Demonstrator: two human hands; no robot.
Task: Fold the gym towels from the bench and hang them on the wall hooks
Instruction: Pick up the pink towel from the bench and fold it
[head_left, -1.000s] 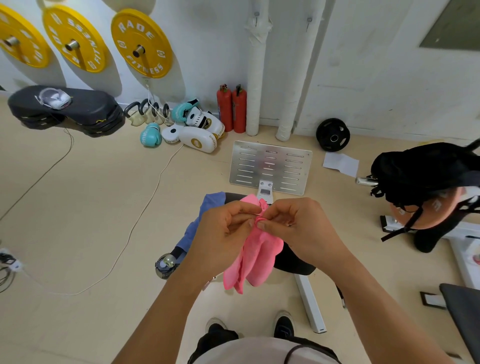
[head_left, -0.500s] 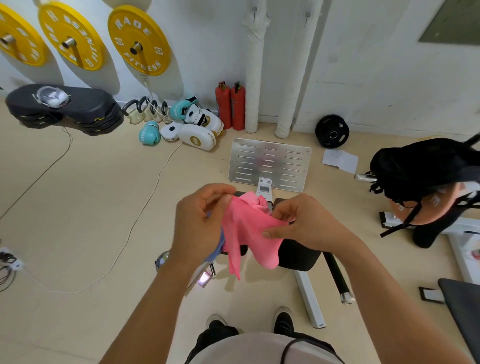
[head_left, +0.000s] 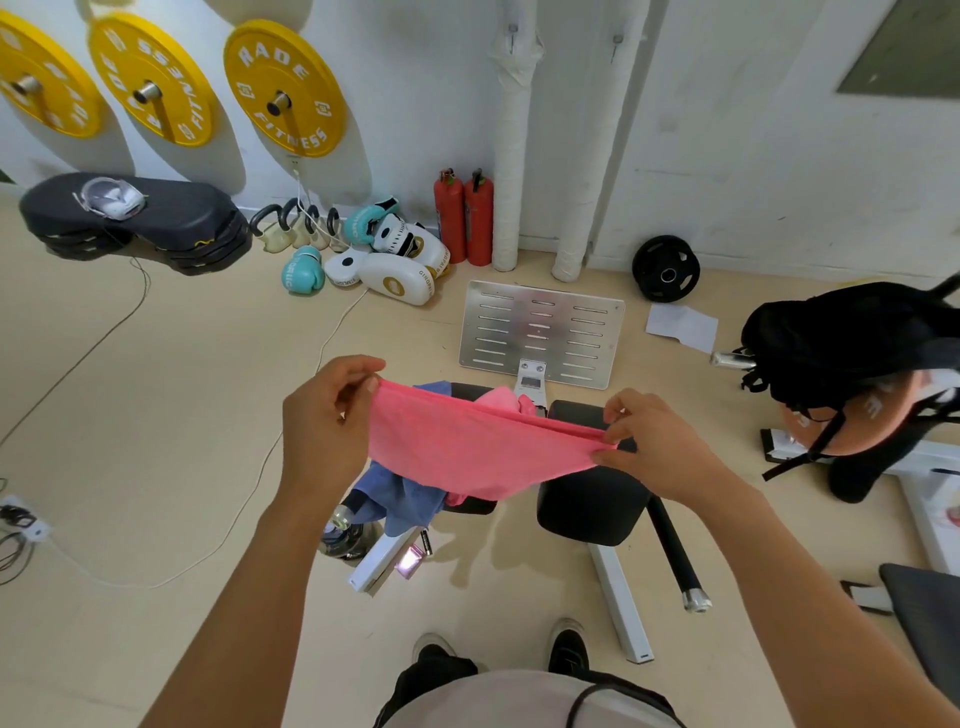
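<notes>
A pink towel (head_left: 467, 452) is stretched out in the air between my two hands, above the black bench (head_left: 592, 499). My left hand (head_left: 327, 415) pinches its left top corner, and my right hand (head_left: 649, 447) pinches the right top corner. The cloth sags in the middle below the taut upper edge. Under it, a blue towel (head_left: 405, 493) lies crumpled on the bench's left side, and another pink towel (head_left: 501, 397) shows just behind the upper edge. Two small hooks (head_left: 513, 32) sit high on the white wall.
A metal foot plate (head_left: 540, 332) lies beyond the bench. Boxing gloves (head_left: 384, 260), kettlebells and two red extinguishers (head_left: 465, 218) line the wall. A black bag (head_left: 852, 348) rests on equipment at the right. A white cable (head_left: 249, 499) runs over the floor at the left.
My hands have moved apart, spreading the bunched pink towel out flat between them. The blue towel underneath has come into view.
</notes>
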